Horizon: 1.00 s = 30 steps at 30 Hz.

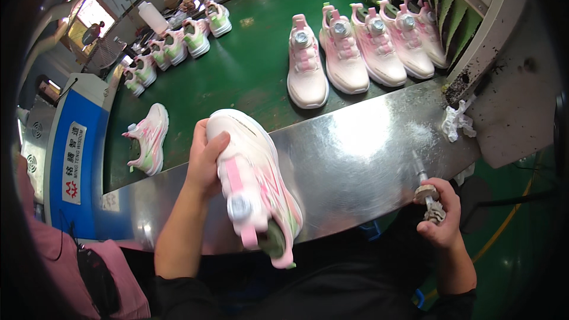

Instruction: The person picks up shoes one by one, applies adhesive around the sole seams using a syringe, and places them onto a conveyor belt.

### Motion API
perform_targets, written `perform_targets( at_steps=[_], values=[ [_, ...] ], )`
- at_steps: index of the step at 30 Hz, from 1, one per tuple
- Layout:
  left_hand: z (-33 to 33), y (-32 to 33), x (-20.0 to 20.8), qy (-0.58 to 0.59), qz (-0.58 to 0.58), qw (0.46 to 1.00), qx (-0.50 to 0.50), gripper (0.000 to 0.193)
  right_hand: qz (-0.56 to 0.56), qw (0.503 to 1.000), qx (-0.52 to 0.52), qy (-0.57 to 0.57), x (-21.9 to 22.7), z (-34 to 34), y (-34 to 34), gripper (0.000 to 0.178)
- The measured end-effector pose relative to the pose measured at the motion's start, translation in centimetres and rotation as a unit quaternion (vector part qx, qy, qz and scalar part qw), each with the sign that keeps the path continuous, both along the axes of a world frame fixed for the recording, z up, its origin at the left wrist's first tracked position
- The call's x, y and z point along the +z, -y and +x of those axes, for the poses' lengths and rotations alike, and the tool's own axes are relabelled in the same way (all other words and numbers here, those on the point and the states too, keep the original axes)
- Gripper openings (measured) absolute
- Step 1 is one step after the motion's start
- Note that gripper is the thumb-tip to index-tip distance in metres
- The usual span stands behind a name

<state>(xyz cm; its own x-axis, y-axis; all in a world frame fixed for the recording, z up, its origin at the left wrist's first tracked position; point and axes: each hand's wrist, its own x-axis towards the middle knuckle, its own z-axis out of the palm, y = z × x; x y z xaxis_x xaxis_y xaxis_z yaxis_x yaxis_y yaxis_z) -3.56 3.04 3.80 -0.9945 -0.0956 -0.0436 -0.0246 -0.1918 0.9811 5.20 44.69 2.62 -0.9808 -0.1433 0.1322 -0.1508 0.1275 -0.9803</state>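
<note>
My left hand (205, 163) grips a pale pink and white sneaker (242, 133) by its forefoot, thumb on the upper. The shoe is tilted, its toe away from me and its heel toward me. A round silver dial sits on its tongue, and green shows at the heel. Fingers closed, my right hand (446, 219) holds a small tool (427, 192) with a slim pale tip, a round tan disc and a crumpled greyish piece below it. The tool is over the metal edge's right part, apart from the shoe; its exact kind is unclear.
A green belt (249, 65) runs behind the shiny metal ledge (349, 160). Several matching sneakers (338, 53) line its right side, others the far left. One shoe (149, 139) lies near the blue machine panel (89, 154). Crumpled white tissue (457, 121) rests at right. Another person's pink sleeve (121, 272) is at left.
</note>
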Motion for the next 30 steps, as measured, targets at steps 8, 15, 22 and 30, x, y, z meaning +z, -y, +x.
perform_targets(
  at_steps=[8, 15, 22, 30],
  values=[
    [2.1, -5.7, -0.5, -0.07, 0.262, 0.949, -0.16, 0.07, -0.297, 0.929, 0.218, -0.024, 4.4, -2.1, 4.4, 0.094],
    [3.5, -5.2, -1.6, -0.107, 0.306, 0.933, -0.156, 0.066, -0.335, 0.909, 0.246, -0.041, 9.3, -1.9, 10.4, 0.063],
    [3.7, -4.5, -1.0, -0.258, 0.188, 0.923, -0.216, 0.064, -0.342, 0.867, 0.361, 0.018, 9.8, -3.5, 11.7, 0.063],
    [3.9, -4.8, 0.1, -0.255, 0.23, 0.91, -0.232, 0.064, -0.326, 0.874, 0.359, 0.034, 10.1, -3.1, 13.1, 0.065]
  ],
)
